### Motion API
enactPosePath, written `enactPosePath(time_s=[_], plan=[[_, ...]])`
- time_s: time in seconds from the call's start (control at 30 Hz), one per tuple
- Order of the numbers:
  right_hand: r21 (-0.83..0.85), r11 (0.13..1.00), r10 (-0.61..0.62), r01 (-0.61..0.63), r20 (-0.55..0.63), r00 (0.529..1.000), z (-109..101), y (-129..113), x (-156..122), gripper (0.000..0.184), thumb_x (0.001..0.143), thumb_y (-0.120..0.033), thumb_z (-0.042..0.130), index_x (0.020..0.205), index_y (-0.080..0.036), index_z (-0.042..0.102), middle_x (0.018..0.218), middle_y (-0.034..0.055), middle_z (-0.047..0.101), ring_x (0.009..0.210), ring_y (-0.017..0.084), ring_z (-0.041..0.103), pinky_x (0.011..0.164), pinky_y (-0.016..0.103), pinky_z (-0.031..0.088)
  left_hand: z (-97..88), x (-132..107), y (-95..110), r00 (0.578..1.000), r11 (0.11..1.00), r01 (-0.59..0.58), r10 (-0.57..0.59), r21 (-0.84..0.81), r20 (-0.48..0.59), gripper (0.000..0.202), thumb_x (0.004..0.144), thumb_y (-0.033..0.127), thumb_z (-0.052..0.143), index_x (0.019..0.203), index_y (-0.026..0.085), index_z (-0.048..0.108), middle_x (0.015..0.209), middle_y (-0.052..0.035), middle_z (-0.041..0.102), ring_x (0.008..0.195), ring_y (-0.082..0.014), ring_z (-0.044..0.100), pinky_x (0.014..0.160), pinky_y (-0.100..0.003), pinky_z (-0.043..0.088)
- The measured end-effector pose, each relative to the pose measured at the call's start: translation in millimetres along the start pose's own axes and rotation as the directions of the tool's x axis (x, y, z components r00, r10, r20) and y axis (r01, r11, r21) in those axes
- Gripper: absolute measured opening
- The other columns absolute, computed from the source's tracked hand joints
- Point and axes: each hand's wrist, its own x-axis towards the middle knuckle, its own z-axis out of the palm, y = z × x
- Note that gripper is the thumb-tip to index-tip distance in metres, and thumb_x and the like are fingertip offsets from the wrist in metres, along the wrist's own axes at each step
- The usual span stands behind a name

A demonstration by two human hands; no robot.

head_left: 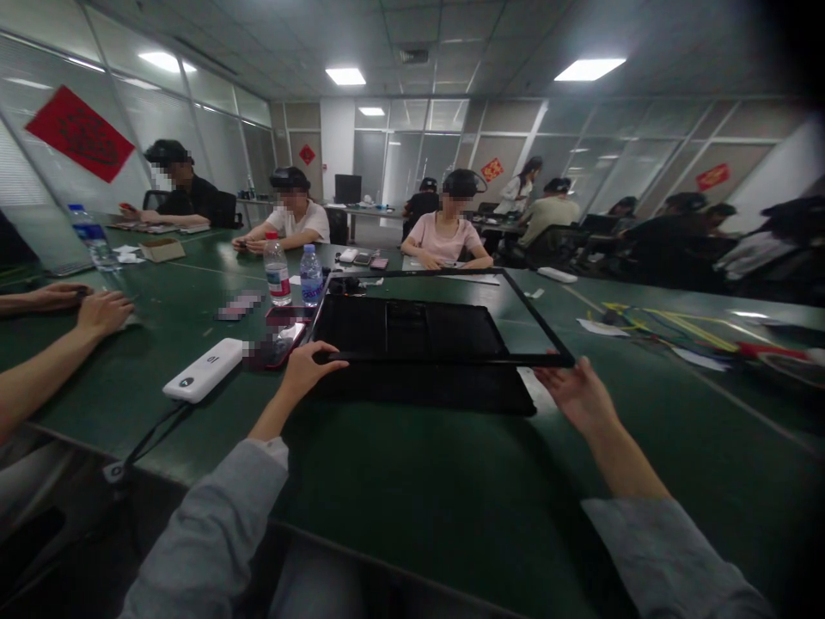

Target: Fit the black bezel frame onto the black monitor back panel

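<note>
A thin black rectangular frame [528, 314] is raised a little above a black flat panel [418, 387] that lies on the green table [400, 481]. My left hand [308, 368] is closed on the frame's near left corner. At the near right corner my right hand [580, 394] grips the same frame. Through the frame's opening the dark panel and the table show. Both my sleeves are grey.
A white power bank [204, 370] with a cable lies to the left, beside a phone [284, 340]. Two water bottles [293, 273] stand behind it. Another person's hands [96, 309] rest at the far left. Several people sit across the table. Yellow and red cables [696, 331] lie at the right.
</note>
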Motion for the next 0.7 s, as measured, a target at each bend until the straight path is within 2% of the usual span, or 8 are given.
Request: enactPosePath(time_s=[0.03,0.1,0.2,0.27,0.33,0.43,0.53,0.7], plan=[[0.000,1.000,0.015,-0.015,0.037,0.999,-1.4,-4.4,-1.5,0.046,0.090,-0.071,0.051,0.099,-0.028,0.067,0.108,0.0107,0.076,0.104,0.028,0.074,0.092,0.046,0.062,0.6,-0.8,0.1,1.000,0.999,-0.022,0.021,0.032,0.021,0.043,0.072,0.061,0.083,0.091,0.023,0.078,0.095,-0.0053,0.079,0.092,-0.0252,0.073,0.092,-0.040,0.054],[-0.074,0.997,0.019,-0.014,0.055,0.998,0.7,-7.0,-3.4,0.047,0.084,-0.069,0.063,0.107,-0.028,0.066,0.109,0.0102,0.076,0.105,0.028,0.073,0.096,0.047,0.061,1.0,-2.5,0.4,0.996,0.995,-0.056,0.050,0.085,0.074,0.041,0.073,0.059,0.083,0.092,0.024,0.078,0.097,-0.0054,0.079,0.092,-0.0253,0.073,0.092,-0.040,0.053],[-0.320,0.944,-0.080,0.082,0.022,0.997,9.7,4.9,-2.8,0.064,0.068,-0.053,0.084,0.121,-0.025,0.062,0.098,0.0072,0.076,0.094,0.029,0.074,0.101,0.052,0.057,-1.5,-4.7,1.3,0.986,0.988,-0.062,0.039,0.139,0.161,0.041,0.074,0.059,0.083,0.096,0.025,0.077,0.100,-0.0053,0.079,0.095,-0.0257,0.073,0.095,-0.041,0.051],[-0.478,0.856,-0.203,0.198,0.043,0.978,14.8,17.4,-1.6,0.070,0.070,-0.052,0.080,0.129,-0.021,0.059,0.096,0.0090,0.076,0.094,0.030,0.074,0.103,0.057,0.054,-4.6,-5.9,2.7,0.980,0.980,-0.044,0.004,0.196,0.201,0.040,0.075,0.060,0.082,0.096,0.026,0.077,0.101,-0.0037,0.080,0.099,-0.0264,0.072,0.108,-0.047,0.044],[-0.575,0.756,-0.324,0.313,0.087,0.942,17.8,27.9,-1.4,0.066,0.080,-0.053,0.070,0.135,-0.017,0.057,0.107,0.0143,0.075,0.104,0.032,0.073,0.106,0.057,0.051,-7.8,-6.9,5.3,0.970,0.965,-0.024,-0.041,0.261,0.239,0.041,0.074,0.062,0.082,0.094,0.028,0.077,0.101,-0.0016,0.080,0.103,-0.0277,0.072,0.119,-0.056,0.028],[-0.661,0.631,-0.443,0.405,0.122,0.888,19.3,35.5,-3.3,0.061,0.090,-0.048,0.057,0.142,-0.016,0.054,0.125,0.0183,0.071,0.120,0.033,0.067,0.109,0.056,0.049,-11.6,-8.2,10.4,0.938,0.954,-0.005,-0.100,0.300,0.333,0.045,0.071,0.066,0.081,0.091,0.027,0.076,0.098,-0.0002,0.080,0.103,-0.0287,0.071,0.122,-0.063,0.013],[-0.704,0.575,-0.468,0.416,0.134,0.874,20.3,37.7,-5.8,0.059,0.093,-0.044,0.053,0.145,-0.017,0.053,0.130,0.0178,0.069,0.124,0.033,0.065,0.111,0.056,0.048,-13.9,-9.0,14.8,0.905,0.955,0.018,-0.141,0.297,0.401,0.048,0.070,0.071,0.079,0.087,0.026,0.077,0.094,-0.0009,0.079,0.099,-0.0281,0.071,0.121,-0.065,0.013],[-0.752,0.528,-0.438,0.395,0.157,0.885,24.6,44.6,-6.1,0.059,0.093,-0.043,0.050,0.145,-0.015,0.056,0.138,0.0179,0.065,0.130,0.034,0.061,0.114,0.056,0.045,-13.7,-8.9,13.2,0.869,0.944,0.029,-0.186,0.329,0.458,0.049,0.075,0.074,0.073,0.077,0.025,0.076,0.085,-0.0003,0.078,0.093,-0.0263,0.070,0.120,-0.065,0.012]])
